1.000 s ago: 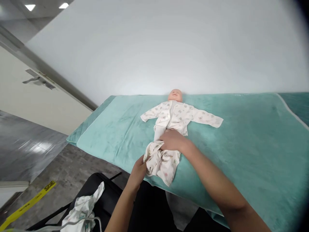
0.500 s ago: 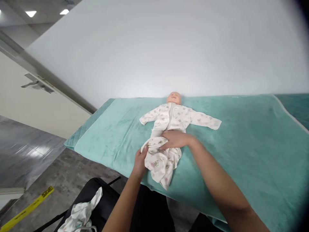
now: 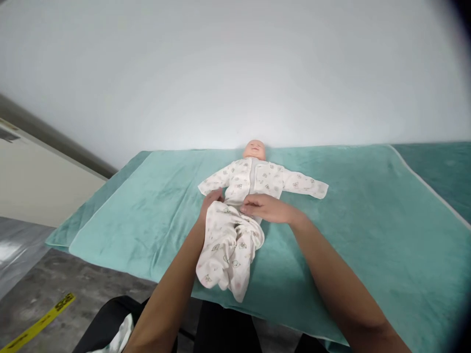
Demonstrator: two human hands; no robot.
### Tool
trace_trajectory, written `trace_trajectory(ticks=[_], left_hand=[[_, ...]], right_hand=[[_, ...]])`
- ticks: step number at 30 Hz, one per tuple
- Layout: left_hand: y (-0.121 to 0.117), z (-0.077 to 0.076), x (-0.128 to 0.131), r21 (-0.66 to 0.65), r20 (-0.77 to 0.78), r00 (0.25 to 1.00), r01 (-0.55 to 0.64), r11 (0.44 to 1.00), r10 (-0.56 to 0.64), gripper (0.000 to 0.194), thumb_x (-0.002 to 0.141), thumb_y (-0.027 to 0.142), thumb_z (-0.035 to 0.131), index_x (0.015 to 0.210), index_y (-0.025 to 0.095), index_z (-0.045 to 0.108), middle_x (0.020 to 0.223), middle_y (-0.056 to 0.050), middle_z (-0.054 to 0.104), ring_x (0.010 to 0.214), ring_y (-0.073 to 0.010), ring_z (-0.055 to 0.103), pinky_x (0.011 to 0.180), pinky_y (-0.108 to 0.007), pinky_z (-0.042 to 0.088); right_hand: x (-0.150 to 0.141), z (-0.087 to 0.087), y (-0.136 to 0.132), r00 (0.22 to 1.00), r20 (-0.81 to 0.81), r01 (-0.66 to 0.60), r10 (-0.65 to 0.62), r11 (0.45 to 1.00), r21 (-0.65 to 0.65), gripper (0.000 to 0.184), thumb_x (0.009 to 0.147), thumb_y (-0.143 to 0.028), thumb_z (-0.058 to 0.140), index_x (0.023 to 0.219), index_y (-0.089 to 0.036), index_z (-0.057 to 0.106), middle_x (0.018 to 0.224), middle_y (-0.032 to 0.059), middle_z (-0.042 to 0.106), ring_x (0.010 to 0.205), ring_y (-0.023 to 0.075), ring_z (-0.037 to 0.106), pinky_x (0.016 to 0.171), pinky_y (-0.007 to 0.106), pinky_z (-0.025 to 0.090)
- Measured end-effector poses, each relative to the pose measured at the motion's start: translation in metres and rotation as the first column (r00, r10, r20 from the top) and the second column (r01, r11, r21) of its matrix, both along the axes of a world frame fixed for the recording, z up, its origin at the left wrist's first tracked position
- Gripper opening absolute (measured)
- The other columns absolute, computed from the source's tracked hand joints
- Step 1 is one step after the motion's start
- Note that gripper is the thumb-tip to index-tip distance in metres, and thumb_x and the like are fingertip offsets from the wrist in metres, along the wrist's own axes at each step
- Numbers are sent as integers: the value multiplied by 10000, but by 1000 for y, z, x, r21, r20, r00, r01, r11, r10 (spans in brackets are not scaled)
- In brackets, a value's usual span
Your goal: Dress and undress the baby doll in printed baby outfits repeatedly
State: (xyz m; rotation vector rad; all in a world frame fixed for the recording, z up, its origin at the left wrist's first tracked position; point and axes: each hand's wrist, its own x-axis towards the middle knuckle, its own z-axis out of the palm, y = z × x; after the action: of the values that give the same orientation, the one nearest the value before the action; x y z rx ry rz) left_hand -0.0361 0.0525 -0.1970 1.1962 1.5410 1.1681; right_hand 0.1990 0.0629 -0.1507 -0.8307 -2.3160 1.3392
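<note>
A baby doll (image 3: 254,149) lies on its back on a green padded cover, head toward the wall. It wears a white printed long-sleeved top (image 3: 270,177) with both sleeves spread out. White printed baby pants (image 3: 224,245) cover its lower body, bunched on the right side. My left hand (image 3: 211,200) grips the waistband of the pants at the doll's left-hand side in view. My right hand (image 3: 263,207) lies over the doll's waist, fingers curled at the waistband of the pants; its fingertips are partly hidden in the cloth.
The green cover (image 3: 353,235) spreads over the table against a white wall (image 3: 235,73). Below left stands a black chair (image 3: 105,323) with a white printed cloth (image 3: 123,338) on it. Yellow tape (image 3: 40,321) marks the floor, and a door (image 3: 44,181) is at left.
The pants have been drawn up toward the doll's waist, and their legs are more stretched out. My left hand has moved up along the doll's side. The view has shifted right.
</note>
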Motion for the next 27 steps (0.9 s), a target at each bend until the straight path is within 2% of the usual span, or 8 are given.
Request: trace_trajectory(ticks=[3, 8, 13, 16, 18, 20, 24, 27], left_hand=[[-2, -1, 0, 8, -68, 997, 46, 999, -45, 366, 745, 511, 748, 729, 191, 570, 658, 36, 499, 606, -115, 436, 571, -258, 360], [8, -1, 15, 177, -533, 842, 208, 962, -84, 318, 771, 420, 751, 981, 223, 615, 972, -27, 608, 906, -195, 561, 807, -322, 458], [6, 28, 51, 104, -886, 456, 376, 921, -86, 187, 758, 322, 759, 829, 226, 615, 1046, -77, 590, 1031, -280, 532, 834, -394, 460], [2, 44, 51, 113, -796, 597, 301, 947, -95, 146, 793, 239, 676, 702, 221, 563, 854, -42, 584, 898, -234, 558, 757, -347, 460], [5, 47, 36, 141, -573, 819, 93, 986, 5, 179, 778, 270, 663, 678, 215, 525, 714, -4, 539, 746, -186, 543, 676, -305, 448], [10, 41, 12, 96, -294, 933, -189, 977, 209, 214, 761, 338, 654, 688, 212, 497, 636, 25, 491, 630, -148, 499, 595, -268, 421], [11, 15, -35, 16, -178, 880, -444, 896, 440, 229, 692, 325, 668, 713, 215, 469, 606, 40, 479, 567, -134, 472, 555, -261, 395], [0, -6, -46, 74, -229, 832, -502, 862, 505, 241, 636, 249, 702, 801, 209, 530, 732, 8, 576, 692, -160, 538, 627, -274, 422]], right_hand=[[-7, 2, -4, 967, 5, 253, -257, 956, 151, 315, 1001, -435, 452, 809, -218, 575, 830, 16, 652, 780, 170, 577, 670, 282, 369], [-13, -16, 1, 688, 85, 615, -721, 641, 459, 314, 959, -516, 530, 1030, -212, 570, 1040, 90, 657, 890, 235, 623, 674, 311, 365], [-12, -31, 8, 627, 278, 542, -728, 664, 516, 261, 976, -446, 502, 1055, -206, 571, 987, 105, 667, 799, 245, 645, 639, 316, 349], [2, -36, 18, 634, 274, 538, -723, 667, 516, 208, 980, -383, 456, 985, -228, 595, 876, 80, 687, 763, 237, 636, 630, 309, 336], [26, -38, 28, 619, 259, 570, -741, 651, 501, 217, 962, -392, 461, 967, -235, 610, 849, 78, 694, 761, 240, 629, 627, 308, 340], [62, -39, 38, 588, 255, 606, -768, 627, 490, 224, 938, -405, 479, 955, -238, 627, 835, 83, 695, 767, 243, 625, 637, 311, 358], [144, -37, 46, 490, 420, 620, -764, 644, 448, 203, 862, -414, 563, 844, -229, 644, 751, 81, 665, 726, 238, 611, 648, 321, 384], [167, -26, 38, 369, 456, 677, -810, 570, 465, 284, 865, -477, 558, 856, -207, 643, 783, 93, 658, 736, 241, 606, 657, 331, 402]])
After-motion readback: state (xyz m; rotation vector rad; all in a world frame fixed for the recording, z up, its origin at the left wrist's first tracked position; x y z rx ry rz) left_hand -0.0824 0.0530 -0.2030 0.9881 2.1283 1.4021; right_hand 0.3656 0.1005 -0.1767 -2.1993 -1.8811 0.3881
